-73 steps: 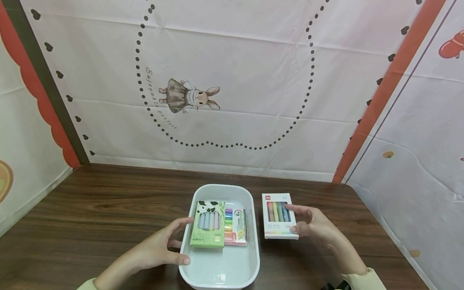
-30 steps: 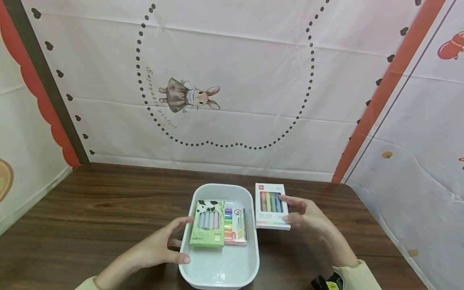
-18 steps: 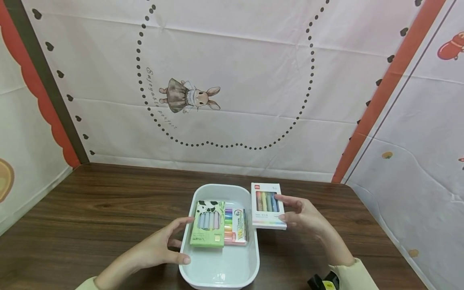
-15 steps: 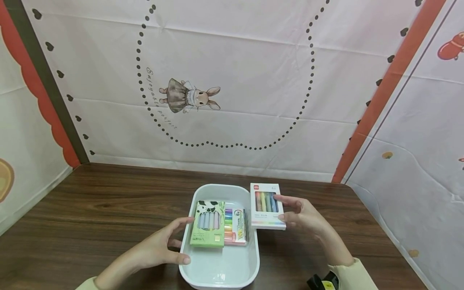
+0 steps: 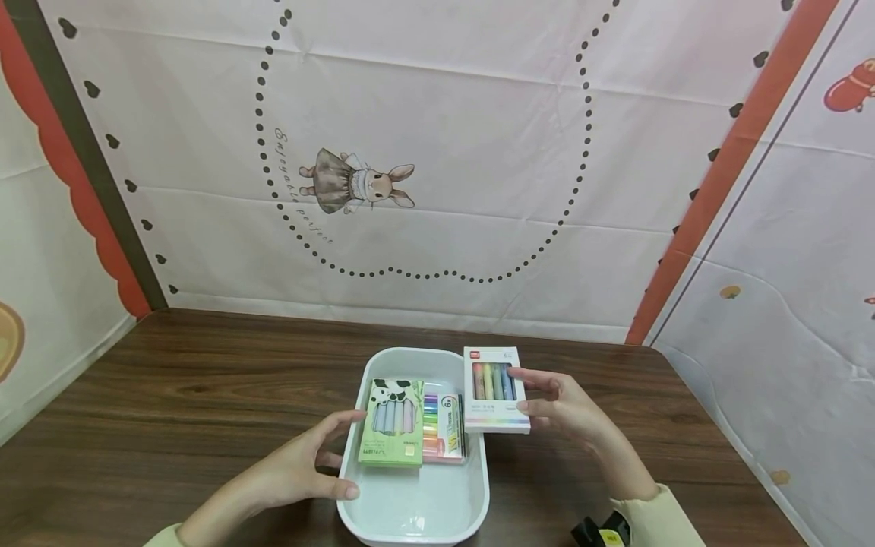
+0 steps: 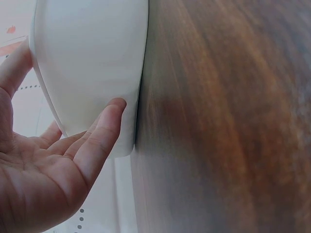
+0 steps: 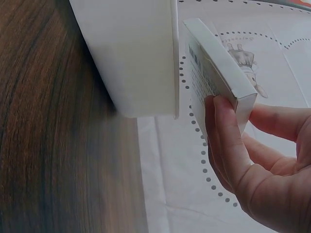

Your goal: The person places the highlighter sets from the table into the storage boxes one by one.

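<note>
My right hand [image 5: 557, 406] pinches the right edge of a white windowed box of coloured sticks [image 5: 495, 418], thumb on the front face and other fingers behind. In the right wrist view the box [image 7: 218, 63] is tilted, raised above the tub's rim. It overlaps the right rim in the head view. My left hand [image 5: 301, 463] holds the left side of the white plastic tub [image 5: 417, 516]; thumb and index fingertips lie over the rim, while other fingers [image 6: 109, 116] touch the outer wall. Inside lie a green panda box [image 5: 390, 452] and a clear pack of rainbow-coloured pens [image 5: 431, 429].
The tub stands on a dark wood table [image 5: 225, 380]. A white printed cloth [image 5: 478, 152] hangs behind the table's far edge, with more cloth at both sides. A black device [image 5: 601, 532] sits by the right sleeve cuff.
My right hand has carried the white windowed box leftward and a little away from me, from beside the tub to over its right rim. The left hand and tub have stayed put.
</note>
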Available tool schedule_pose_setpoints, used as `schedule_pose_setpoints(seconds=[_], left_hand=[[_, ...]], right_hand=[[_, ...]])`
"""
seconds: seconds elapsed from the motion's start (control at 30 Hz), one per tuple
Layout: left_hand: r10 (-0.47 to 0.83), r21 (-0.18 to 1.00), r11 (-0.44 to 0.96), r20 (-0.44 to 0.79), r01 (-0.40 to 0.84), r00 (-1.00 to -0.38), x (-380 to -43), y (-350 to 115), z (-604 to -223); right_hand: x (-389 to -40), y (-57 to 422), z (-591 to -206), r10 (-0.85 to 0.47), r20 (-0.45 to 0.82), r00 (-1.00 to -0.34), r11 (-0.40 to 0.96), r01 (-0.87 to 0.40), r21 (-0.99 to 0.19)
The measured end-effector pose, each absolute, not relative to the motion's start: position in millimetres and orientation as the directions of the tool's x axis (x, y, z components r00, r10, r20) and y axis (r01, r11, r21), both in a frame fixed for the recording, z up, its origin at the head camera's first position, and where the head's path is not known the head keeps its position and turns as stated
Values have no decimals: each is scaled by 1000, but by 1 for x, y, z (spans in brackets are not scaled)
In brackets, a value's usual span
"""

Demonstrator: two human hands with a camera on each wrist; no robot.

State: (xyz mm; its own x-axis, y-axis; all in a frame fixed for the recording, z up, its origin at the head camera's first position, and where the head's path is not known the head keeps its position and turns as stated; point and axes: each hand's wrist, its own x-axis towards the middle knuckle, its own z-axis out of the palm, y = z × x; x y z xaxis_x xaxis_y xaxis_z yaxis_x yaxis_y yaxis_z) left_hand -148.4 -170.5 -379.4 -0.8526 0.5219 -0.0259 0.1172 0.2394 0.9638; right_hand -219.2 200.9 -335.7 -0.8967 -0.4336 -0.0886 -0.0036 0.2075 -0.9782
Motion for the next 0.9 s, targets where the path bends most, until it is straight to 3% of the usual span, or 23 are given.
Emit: schedule_pose_setpoints(seconds=[0.9], left_hand=[[513,960,257,-41,108,-857,-149,-170,-379]], right_hand=[[-218,179,-337,-426,-82,-901,257,-33,-966]])
